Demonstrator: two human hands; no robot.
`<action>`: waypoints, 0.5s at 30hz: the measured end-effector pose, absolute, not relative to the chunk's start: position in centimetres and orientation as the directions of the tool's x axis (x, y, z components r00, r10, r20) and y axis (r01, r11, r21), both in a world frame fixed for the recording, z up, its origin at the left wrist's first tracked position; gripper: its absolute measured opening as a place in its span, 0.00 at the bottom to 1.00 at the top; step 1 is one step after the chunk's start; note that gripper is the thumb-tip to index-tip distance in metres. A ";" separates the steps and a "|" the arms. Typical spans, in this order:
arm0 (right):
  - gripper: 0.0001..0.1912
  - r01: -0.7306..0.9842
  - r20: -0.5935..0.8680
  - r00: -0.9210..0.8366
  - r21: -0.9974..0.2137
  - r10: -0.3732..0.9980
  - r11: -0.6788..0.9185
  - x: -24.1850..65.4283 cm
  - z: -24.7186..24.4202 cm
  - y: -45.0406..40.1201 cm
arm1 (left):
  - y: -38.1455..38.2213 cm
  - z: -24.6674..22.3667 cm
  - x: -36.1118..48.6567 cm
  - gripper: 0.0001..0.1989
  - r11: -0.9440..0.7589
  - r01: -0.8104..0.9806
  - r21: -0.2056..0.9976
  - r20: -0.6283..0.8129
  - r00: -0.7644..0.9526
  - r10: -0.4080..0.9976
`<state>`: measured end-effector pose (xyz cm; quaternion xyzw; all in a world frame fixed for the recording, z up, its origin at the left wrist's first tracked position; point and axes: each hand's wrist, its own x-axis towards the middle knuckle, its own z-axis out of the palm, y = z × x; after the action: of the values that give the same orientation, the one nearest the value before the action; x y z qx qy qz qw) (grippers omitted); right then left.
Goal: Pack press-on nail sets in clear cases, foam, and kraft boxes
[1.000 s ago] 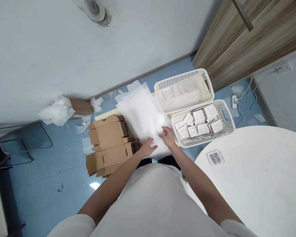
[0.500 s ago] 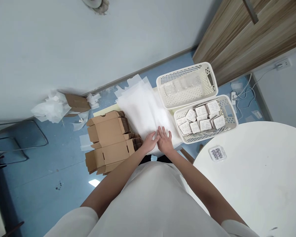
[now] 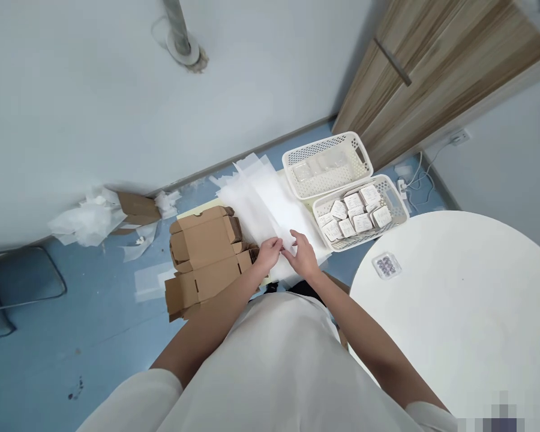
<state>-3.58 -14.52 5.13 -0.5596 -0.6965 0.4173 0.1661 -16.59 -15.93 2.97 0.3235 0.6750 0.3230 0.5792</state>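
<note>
A stack of thin white packing sheets [image 3: 276, 198] lies in front of me. The top sheet's near edge is raised, and my left hand [image 3: 269, 254] pinches it between thumb and fingers. Close beside it, my right hand [image 3: 304, 258] has its thumb and fingers apart around the raised edge, its thumb close to the left fingertips. Whether the right fingers touch the sheet I cannot tell. Flattened brown cardboard boxes [image 3: 209, 240] are stacked left of the sheets, near my left hand.
Right of the sheets, one white basket [image 3: 364, 235] holds several bundles of printed cards [image 3: 362, 223]; another basket [image 3: 292, 187] holds clear plastic packs. A round white table [image 3: 454, 312] carries a small clear box [image 3: 387, 265]. Crumpled wrapping [image 3: 81, 222] lies by the wall.
My hands were flat on the stack; now the top sheet's edge is lifted, with my left fingers pinching it. The right fingers have risen and spread. The camera view has tilted up.
</note>
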 end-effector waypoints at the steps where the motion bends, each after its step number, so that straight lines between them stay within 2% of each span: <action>1: 0.28 0.651 -0.236 -0.301 -0.759 0.924 0.018 -3.7 5.5 -14.5 | -16.0 3.4 -16.7 0.15 0.570 0.074 0.818 -0.563 -0.102 0.820; 5: 0.22 0.665 -0.216 -0.203 -0.746 0.955 -0.028 -4.2 6.8 -14.9 | -16.4 4.5 -17.4 0.16 0.527 0.115 0.842 -0.517 -0.106 0.849; 7: 0.21 0.626 -0.220 -0.140 -0.775 0.966 -0.086 -4.3 7.1 -15.2 | -16.5 4.6 -17.8 0.15 0.477 0.166 0.863 -0.472 -0.072 0.879; 11: 0.12 0.515 -0.256 -0.037 -0.833 0.966 -0.201 -3.8 6.7 -15.1 | -16.6 4.4 -18.0 0.16 0.365 0.276 0.889 -0.388 0.031 0.921; 15: 0.14 0.501 -0.287 0.145 -0.804 0.947 -0.321 -2.5 6.2 -14.5 | -16.8 4.1 -18.0 0.15 0.379 0.264 0.887 -0.397 0.013 0.918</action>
<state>-2.52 -14.49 6.19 -0.7048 -0.5136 0.4046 0.2753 -18.03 -16.80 4.14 0.4667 0.6333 0.3041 0.5372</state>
